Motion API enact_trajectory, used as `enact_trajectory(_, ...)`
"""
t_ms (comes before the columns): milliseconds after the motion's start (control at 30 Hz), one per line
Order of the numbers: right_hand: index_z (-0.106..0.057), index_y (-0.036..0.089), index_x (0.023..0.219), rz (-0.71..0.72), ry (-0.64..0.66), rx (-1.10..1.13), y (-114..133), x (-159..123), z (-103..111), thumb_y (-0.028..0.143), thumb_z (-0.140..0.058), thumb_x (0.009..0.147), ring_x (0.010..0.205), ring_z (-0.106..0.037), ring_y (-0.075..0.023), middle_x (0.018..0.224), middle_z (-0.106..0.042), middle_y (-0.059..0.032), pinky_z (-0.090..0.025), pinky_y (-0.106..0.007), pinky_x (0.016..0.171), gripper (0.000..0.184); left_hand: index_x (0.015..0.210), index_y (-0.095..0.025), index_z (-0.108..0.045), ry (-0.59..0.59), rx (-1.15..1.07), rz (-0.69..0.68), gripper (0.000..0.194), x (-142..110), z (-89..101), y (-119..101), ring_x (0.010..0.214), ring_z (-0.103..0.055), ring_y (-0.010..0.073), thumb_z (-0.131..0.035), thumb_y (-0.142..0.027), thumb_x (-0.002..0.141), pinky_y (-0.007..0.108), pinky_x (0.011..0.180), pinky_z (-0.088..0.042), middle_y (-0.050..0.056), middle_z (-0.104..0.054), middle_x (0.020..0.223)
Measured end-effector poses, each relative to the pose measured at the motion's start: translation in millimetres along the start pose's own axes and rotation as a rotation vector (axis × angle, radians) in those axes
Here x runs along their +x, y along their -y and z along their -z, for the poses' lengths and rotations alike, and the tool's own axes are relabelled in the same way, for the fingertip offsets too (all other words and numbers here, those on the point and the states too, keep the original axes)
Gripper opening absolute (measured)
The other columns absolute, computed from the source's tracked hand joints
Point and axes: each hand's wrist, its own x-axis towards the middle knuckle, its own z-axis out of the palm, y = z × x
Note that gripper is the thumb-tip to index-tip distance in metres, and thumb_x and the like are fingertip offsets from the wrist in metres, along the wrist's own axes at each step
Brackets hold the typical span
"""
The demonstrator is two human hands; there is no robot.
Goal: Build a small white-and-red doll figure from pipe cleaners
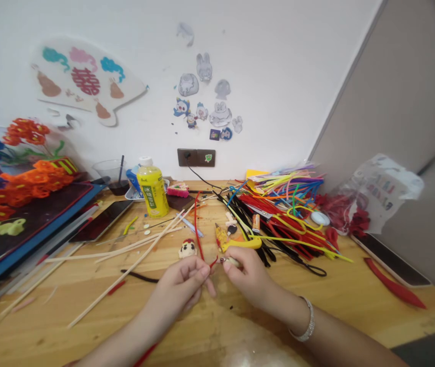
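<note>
My left hand (187, 279) pinches a red pipe cleaner (197, 224) between thumb and fingers. The long part of it rises away from the hand, and a short bent end points right, towards my other hand. My right hand (248, 275) is closed around a small pale object (233, 261) with a dark tip; its kind is mostly hidden by the fingers. The two hands are close together but apart. Just beyond the left hand lies a small doll head (187, 248) with red on top. Yellow-handled pliers (240, 243) lie just beyond the right hand.
Bundles of coloured pipe cleaners (297, 224) are heaped at the back right. Wooden sticks (133, 260) cross the left side, near a phone (102, 220) and a yellow drink bottle (152, 188). Pipe-cleaner flowers (22, 186) stand far left. Another phone (389, 259) lies right.
</note>
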Motion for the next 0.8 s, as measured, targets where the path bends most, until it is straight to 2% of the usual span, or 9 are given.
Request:
enact_trajectory(267,-0.031,0.02,0.052,-0.019,-0.001,0.005,-2,2,0,0.025,-0.045,0.074,0.051,-0.034,-0.0099,0.051,-0.033,0.0057,-0.024,-0.023,0.05,0.027,0.059,-0.016,-0.052,0.021,0.008,0.014,0.043,1,2.0,3,0.029,-0.024,0.0009,-0.064,-0.057,0.064,0.018,0.035,-0.01,-0.004,-0.055,0.043)
enact_trajectory(433,-0.039,0.019,0.055,-0.031,-0.01,0.059,-7,3,-1,0.027,-0.049,0.075,0.054,-0.037,-0.0103,0.054,-0.038,0.0052,-0.028,-0.023,0.052,0.023,0.059,-0.017,-0.05,0.018,-0.014,0.005,0.042,1,0.6,1,0.029,-0.024,0.0014,-0.065,-0.055,0.064,0.018,0.034,-0.009,-0.005,-0.055,0.041)
enact_trajectory(567,-0.055,0.018,0.071,0.025,0.032,0.234,-8,5,2,0.032,-0.057,0.075,0.059,-0.045,-0.0117,0.063,-0.05,0.0032,-0.036,-0.022,0.055,0.015,0.06,-0.017,-0.05,0.008,0.014,0.018,0.043,1,1.6,1,0.03,-0.026,0.0013,-0.065,-0.057,0.062,0.018,0.035,-0.011,-0.001,-0.061,0.047)
enact_trajectory(667,-0.062,0.018,0.084,0.107,0.043,0.307,-6,6,7,0.032,-0.063,0.073,0.068,-0.054,-0.0141,0.075,-0.06,0.0,-0.042,-0.024,0.063,0.017,0.062,-0.016,-0.052,0.021,0.075,0.024,0.045,3,4.2,2,0.032,-0.025,0.002,-0.063,-0.06,0.063,0.018,0.036,-0.014,-0.001,-0.061,0.047)
enact_trajectory(800,-0.065,0.019,0.08,0.177,0.073,0.298,-5,9,14,0.026,-0.061,0.077,0.07,-0.058,-0.0148,0.075,-0.065,-0.0012,-0.044,-0.026,0.067,0.009,0.063,-0.017,-0.053,0.062,0.167,0.019,0.044,4,7.5,2,0.033,-0.028,0.004,-0.06,-0.06,0.065,0.019,0.037,-0.018,-0.001,-0.061,0.048)
